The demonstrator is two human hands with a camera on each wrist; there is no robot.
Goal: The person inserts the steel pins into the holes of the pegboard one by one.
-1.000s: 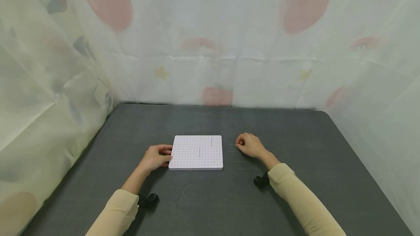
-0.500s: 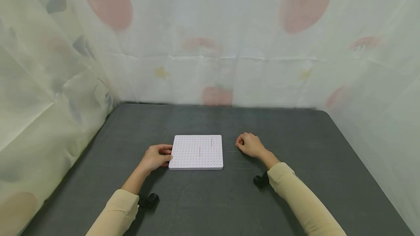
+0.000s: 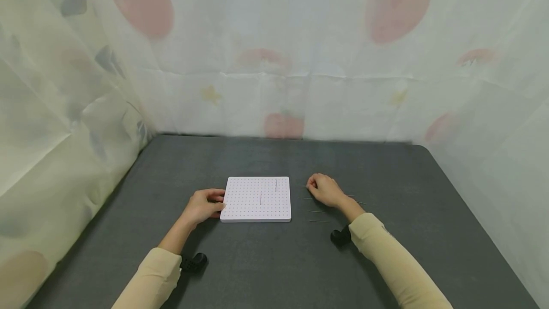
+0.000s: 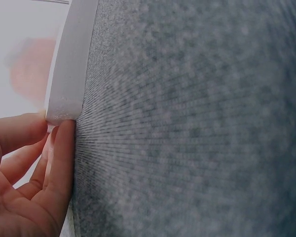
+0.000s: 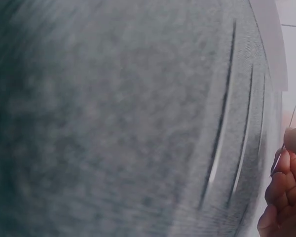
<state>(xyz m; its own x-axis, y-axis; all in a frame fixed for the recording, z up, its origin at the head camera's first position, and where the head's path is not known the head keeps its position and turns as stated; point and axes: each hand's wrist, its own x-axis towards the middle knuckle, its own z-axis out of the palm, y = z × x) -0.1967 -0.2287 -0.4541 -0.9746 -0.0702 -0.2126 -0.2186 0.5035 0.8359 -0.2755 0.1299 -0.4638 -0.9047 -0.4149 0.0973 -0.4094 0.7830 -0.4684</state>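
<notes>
One white board (image 3: 254, 200), one thin stick (image 5: 292, 116)
Left grip (image 3: 203, 205) is clasping the board's edge; right grip (image 3: 327, 191) is pinching the stick.

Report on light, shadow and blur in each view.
Head: soft, even light, faint shadows beside the sleeves, dots on the white board readable; left wrist: left hand's fingers fairly clear, grey tabletop increasingly blurred toward the right edge; right wrist: tabletop blurred and darkest along the left edge, thin rods lying on it clearer, backdrop washed out at far right.
</notes>
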